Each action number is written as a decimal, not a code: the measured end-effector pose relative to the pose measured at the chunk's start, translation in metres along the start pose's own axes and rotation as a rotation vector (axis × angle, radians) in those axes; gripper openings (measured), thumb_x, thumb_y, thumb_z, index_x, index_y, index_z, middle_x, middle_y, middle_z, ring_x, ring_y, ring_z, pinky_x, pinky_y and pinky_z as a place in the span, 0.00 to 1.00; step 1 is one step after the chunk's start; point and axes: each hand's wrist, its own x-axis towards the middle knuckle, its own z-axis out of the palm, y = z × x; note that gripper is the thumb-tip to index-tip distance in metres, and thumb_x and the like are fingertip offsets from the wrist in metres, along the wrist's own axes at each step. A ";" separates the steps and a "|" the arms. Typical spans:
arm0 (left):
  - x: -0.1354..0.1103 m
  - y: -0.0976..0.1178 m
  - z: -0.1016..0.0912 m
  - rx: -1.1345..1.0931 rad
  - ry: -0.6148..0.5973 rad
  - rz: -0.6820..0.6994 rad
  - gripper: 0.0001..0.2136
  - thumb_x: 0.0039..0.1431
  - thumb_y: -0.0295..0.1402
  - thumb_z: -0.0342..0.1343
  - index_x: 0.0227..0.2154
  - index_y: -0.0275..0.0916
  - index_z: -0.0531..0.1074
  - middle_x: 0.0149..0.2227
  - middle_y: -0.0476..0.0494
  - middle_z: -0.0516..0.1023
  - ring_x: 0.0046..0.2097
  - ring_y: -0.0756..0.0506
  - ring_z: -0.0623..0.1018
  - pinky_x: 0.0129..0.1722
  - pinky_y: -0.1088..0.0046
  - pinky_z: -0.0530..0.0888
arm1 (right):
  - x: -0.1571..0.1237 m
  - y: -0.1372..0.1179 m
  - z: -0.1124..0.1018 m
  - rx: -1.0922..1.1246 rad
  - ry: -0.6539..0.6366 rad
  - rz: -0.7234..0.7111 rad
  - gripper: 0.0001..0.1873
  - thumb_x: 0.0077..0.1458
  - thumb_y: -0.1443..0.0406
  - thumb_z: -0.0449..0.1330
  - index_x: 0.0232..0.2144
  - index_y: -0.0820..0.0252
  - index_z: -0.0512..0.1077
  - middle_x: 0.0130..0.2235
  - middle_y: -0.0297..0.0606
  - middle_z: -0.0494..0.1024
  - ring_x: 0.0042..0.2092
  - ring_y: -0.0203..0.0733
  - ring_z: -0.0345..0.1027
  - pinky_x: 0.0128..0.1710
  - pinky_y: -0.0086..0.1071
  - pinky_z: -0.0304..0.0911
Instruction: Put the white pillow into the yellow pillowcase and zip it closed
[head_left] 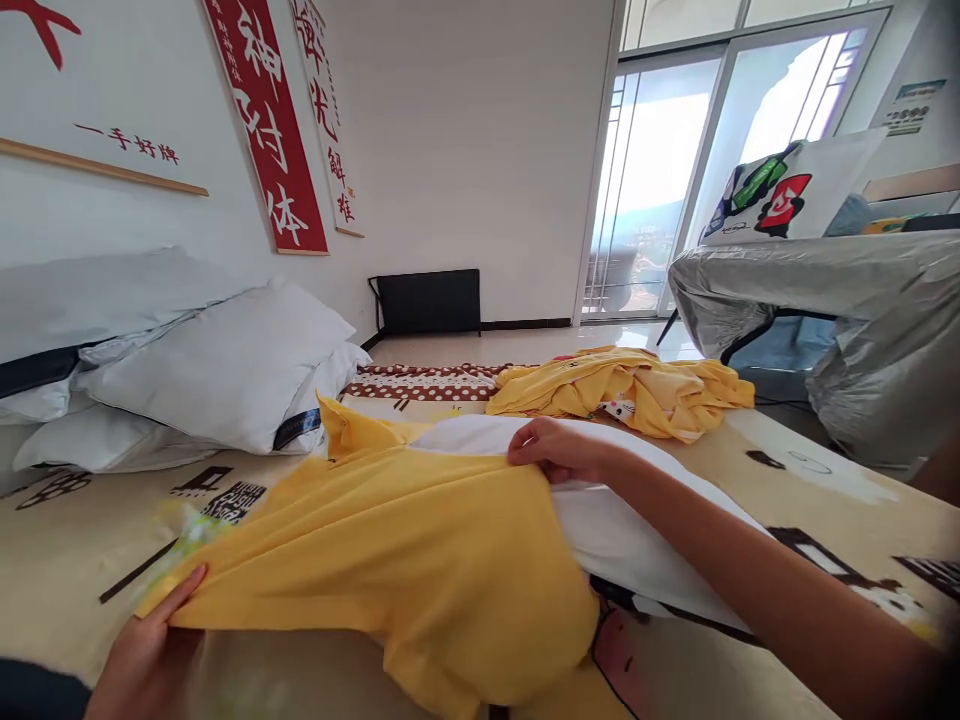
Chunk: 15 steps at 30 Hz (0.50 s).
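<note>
A yellow pillowcase [442, 540] stretches between my two hands, partly drawn over a white pillow [622, 510]. At its near left corner my left hand [154, 640] pinches the cloth, thumb on top. My right hand [555, 450] grips the pillowcase's upper edge where it meets the white pillow, its fingers curled in. The pillow's right part lies bare under my right forearm, with a dark band along its near edge. Cloth covers the pillow's left end.
White pillows [217, 370] are piled on the left of the patterned bed sheet [60, 560]. Crumpled yellow bedding [622, 385] lies at the far side. A plastic-covered piece of furniture [810, 280] stands at right, near glass doors [652, 170]. A black panel [427, 302] leans by the wall.
</note>
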 end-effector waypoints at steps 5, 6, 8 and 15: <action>0.002 -0.019 -0.025 0.129 -0.083 0.012 0.08 0.25 0.34 0.62 0.14 0.56 0.75 0.34 0.62 0.80 0.59 0.37 0.65 0.30 0.76 0.79 | -0.002 -0.004 -0.032 -0.425 -0.033 -0.094 0.15 0.44 0.58 0.62 0.34 0.62 0.70 0.28 0.38 0.75 0.27 0.35 0.66 0.22 0.26 0.56; 0.003 -0.021 -0.030 0.144 -0.089 0.020 0.09 0.23 0.34 0.63 0.13 0.57 0.74 0.33 0.64 0.80 0.60 0.38 0.63 0.32 0.76 0.78 | 0.006 -0.006 -0.037 -0.581 0.067 -0.154 0.16 0.46 0.58 0.61 0.36 0.61 0.70 0.33 0.41 0.77 0.32 0.40 0.70 0.27 0.29 0.61; 0.007 -0.025 -0.036 0.169 -0.075 0.027 0.10 0.20 0.34 0.62 0.12 0.58 0.73 0.31 0.65 0.80 0.61 0.39 0.59 0.34 0.75 0.78 | 0.030 -0.007 -0.046 -0.888 0.312 -0.252 0.20 0.48 0.57 0.59 0.44 0.60 0.70 0.45 0.47 0.75 0.45 0.50 0.69 0.41 0.38 0.63; 0.009 -0.035 -0.039 0.028 -0.073 -0.076 0.14 0.22 0.31 0.65 0.19 0.57 0.74 0.34 0.56 0.81 0.60 0.36 0.64 0.39 0.66 0.79 | 0.102 0.037 -0.035 -1.112 0.342 -0.170 0.19 0.58 0.56 0.50 0.33 0.60 0.76 0.39 0.45 0.79 0.42 0.46 0.72 0.42 0.35 0.63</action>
